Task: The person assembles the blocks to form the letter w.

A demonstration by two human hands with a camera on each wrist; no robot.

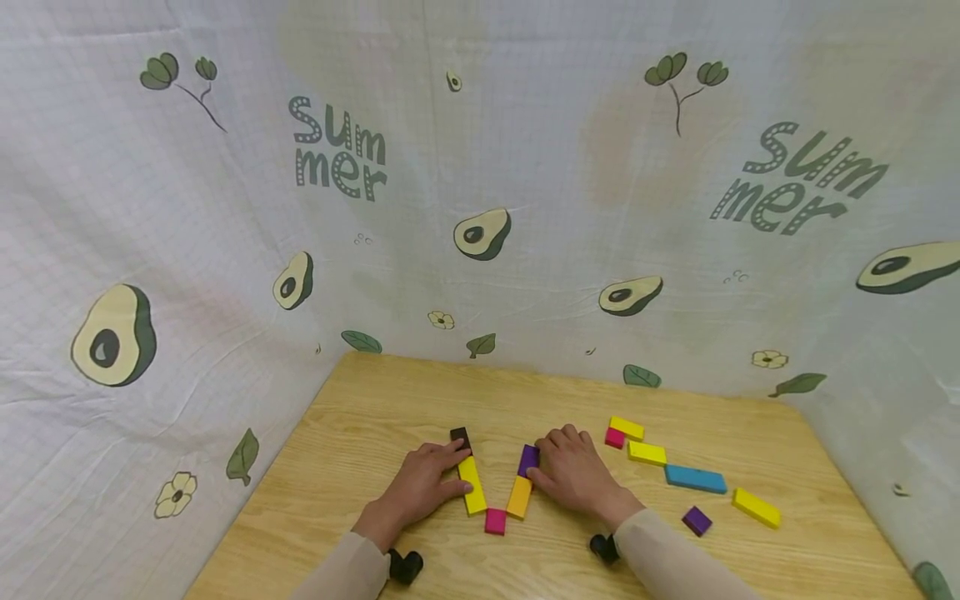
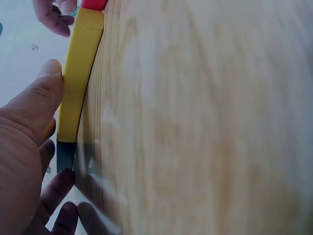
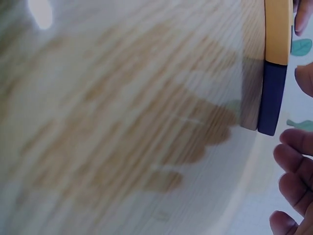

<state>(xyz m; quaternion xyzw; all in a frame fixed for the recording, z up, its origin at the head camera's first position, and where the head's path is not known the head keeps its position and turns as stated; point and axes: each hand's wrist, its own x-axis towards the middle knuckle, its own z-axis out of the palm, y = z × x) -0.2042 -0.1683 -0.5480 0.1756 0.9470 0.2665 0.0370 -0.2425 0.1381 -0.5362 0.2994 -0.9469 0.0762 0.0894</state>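
Observation:
On the wooden table, blocks lie end to end in a V. Its left side is a yellow block (image 1: 472,486) with a black block (image 1: 459,434) at the far end; its right side is an orange block (image 1: 519,498) and a purple block (image 1: 528,458). A pink block (image 1: 495,522) sits at the near point. My left hand (image 1: 420,483) rests its thumb (image 2: 51,73) at the yellow block and a fingertip at the black one. Beside the purple block, my right hand (image 1: 576,473) has relaxed fingers (image 3: 293,159), with nothing in its grasp.
To the right lie a blue block (image 1: 695,478), several yellow blocks (image 1: 756,507), a small pink block (image 1: 615,437) and a small purple block (image 1: 697,521). White printed cloth (image 1: 525,150) hangs behind the table and along its sides.

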